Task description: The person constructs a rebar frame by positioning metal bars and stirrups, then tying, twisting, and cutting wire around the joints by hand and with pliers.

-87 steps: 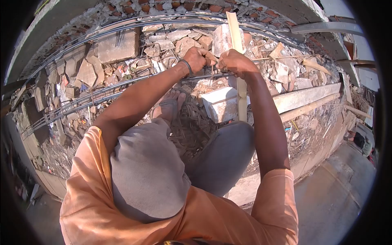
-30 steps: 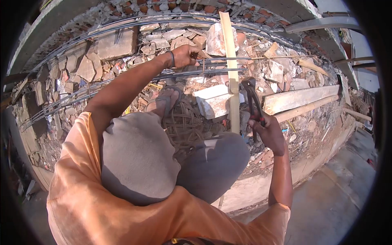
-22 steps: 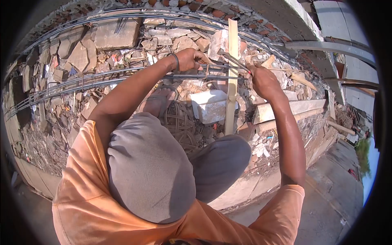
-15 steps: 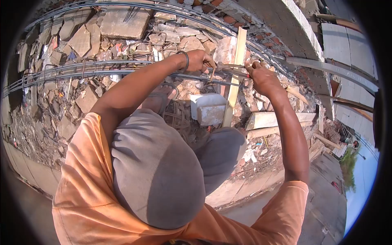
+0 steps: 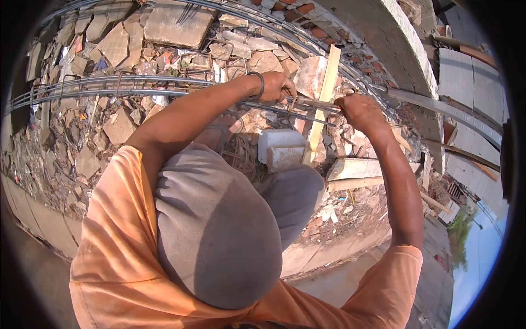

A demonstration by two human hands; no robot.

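Observation:
My left hand point(image 5: 275, 86), with a dark band at the wrist, is closed, its fingertips pinching a thin rusty stirrup point(image 5: 292, 103) at the steel bars. My right hand point(image 5: 362, 113) is wrapped around the handles of pincers point(image 5: 323, 105), a bit of red showing beside the fingers. The pincers' head points left toward my left fingertips; its jaws are too small to make out. Long steel reinforcing bars point(image 5: 137, 85) with several stirrups run leftward from under my left forearm. One bar end point(image 5: 320, 119) reaches past a pale wooden batten point(image 5: 323, 104).
Broken concrete and rubble point(image 5: 115, 123) cover the ground. A white block point(image 5: 278, 143) lies before my grey-trousered knees point(image 5: 219, 219). Wooden boards point(image 5: 359, 170) lie at the right. More bars point(image 5: 241, 15) curve past a brick wall point(image 5: 323, 30) and concrete beam point(image 5: 378, 41).
Both hands have shifted slightly right in view, along with the pincers. The right wrist has turned, hiding more of the handles. The scene has tilted a little as the head moved.

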